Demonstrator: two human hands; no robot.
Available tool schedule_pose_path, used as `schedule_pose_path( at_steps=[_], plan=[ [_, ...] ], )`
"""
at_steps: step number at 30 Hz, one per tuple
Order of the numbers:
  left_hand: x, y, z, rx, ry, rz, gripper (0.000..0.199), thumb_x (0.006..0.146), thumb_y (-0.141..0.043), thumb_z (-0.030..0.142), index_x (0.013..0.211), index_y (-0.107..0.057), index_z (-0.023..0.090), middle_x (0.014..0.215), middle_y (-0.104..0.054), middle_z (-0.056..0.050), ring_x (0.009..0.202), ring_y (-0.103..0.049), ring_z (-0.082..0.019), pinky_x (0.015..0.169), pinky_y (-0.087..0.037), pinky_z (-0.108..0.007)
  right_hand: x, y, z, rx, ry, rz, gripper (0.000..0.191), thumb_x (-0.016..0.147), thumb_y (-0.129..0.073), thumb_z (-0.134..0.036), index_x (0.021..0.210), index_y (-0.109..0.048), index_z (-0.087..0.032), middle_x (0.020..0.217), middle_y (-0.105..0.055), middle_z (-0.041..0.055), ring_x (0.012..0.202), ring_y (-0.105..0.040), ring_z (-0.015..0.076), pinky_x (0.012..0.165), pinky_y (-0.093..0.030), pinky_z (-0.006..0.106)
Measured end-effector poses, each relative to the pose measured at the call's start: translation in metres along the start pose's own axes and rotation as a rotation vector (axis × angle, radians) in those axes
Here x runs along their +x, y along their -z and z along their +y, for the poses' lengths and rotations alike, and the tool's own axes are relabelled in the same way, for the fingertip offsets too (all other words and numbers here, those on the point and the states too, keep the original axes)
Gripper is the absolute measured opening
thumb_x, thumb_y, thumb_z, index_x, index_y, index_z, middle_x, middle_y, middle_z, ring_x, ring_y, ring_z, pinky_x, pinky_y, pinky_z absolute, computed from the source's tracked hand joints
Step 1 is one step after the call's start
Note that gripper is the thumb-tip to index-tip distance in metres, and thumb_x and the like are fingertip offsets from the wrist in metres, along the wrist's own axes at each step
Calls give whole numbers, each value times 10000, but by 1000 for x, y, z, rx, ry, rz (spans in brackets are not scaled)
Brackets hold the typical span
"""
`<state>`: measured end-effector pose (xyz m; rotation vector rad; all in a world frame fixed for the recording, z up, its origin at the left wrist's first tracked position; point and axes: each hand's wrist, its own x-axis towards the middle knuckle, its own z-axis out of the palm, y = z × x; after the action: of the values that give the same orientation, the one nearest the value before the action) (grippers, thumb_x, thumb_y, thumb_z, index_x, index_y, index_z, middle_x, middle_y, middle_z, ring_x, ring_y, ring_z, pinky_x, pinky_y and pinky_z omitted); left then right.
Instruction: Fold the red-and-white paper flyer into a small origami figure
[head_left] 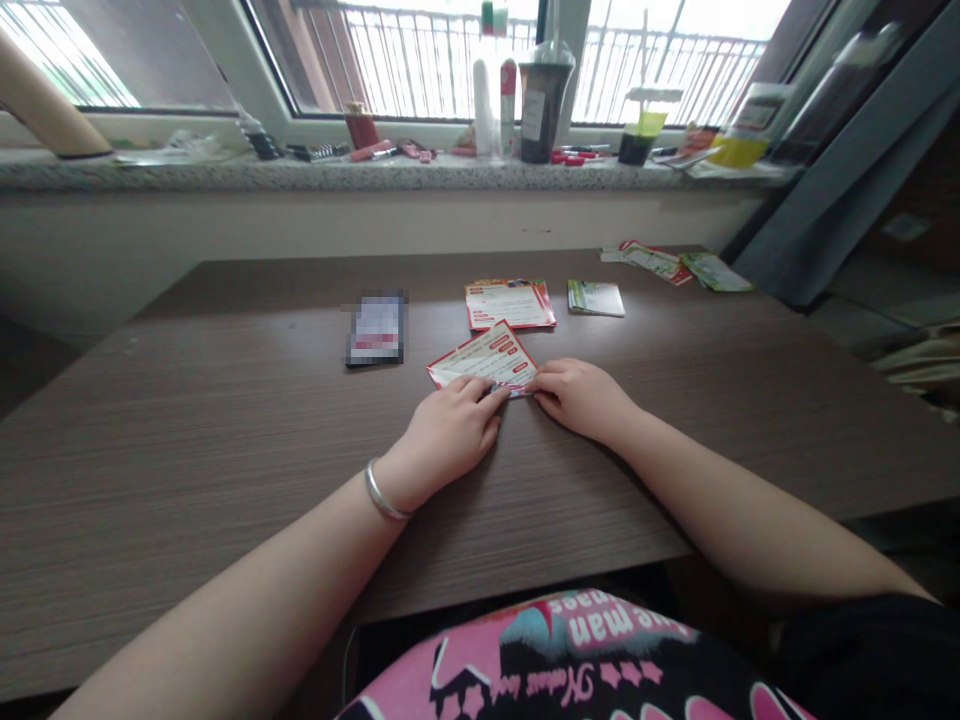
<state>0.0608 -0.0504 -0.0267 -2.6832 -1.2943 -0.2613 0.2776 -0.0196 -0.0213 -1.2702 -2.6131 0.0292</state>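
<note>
A red-bordered card [486, 356] lies at a slant on the brown table, its printed side up. My left hand [457, 425], with a silver bangle at the wrist, presses on its near left edge with fingers closed together. At the card's near right corner, my right hand [581, 398] pinches the edge between thumb and fingers. Part of the near edge is hidden under my fingers. Just behind is a stack of similar red-bordered cards [511, 304], and the slanted card's top corner reaches its front edge. A smaller green-and-white stack [596, 298] sits to the right of it.
A phone-like object [376, 330], blurred, lies left of the cards on the table [225, 400]. Red and green packets [656, 262] are spread at the back right. Cups, bottles and small items stand along the stone windowsill [300, 176]. A grey curtain [832, 170] hangs at the right.
</note>
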Motion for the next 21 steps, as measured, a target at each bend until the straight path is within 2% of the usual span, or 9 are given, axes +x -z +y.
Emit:
schedule_pose_path(
  at_steps=[6, 14, 21],
  plan=[
    [-1, 0, -1, -4, -17, -15, 427, 957, -433, 307, 1358, -524, 191, 1238, -598, -111, 1151, -553, -261, 976, -489, -401, 0, -3, 8, 107, 12, 32, 235, 896, -533, -198, 976, -754, -195, 999, -731, 57, 928, -657, 195, 884, -484, 309],
    [-2, 6, 0, 23, -35, -37, 453, 947, -432, 358, 1374, -511, 228, 1285, -570, -103, 1168, -542, -279, 993, -473, -415, -1, -1, 4, 71, 28, 31, 225, 900, -539, -218, 943, -757, -182, 985, -725, 71, 922, -651, 203, 877, -488, 322],
    [-3, 9, 0, 19, -33, -66, 495, 931, -455, 419, 1387, -497, 232, 1300, -556, -112, 1165, -544, -282, 988, -474, -410, -3, 2, -1, 44, 55, 5, 250, 910, -529, -233, 1042, -735, -183, 1014, -709, 84, 932, -637, 212, 883, -482, 346]
  ],
)
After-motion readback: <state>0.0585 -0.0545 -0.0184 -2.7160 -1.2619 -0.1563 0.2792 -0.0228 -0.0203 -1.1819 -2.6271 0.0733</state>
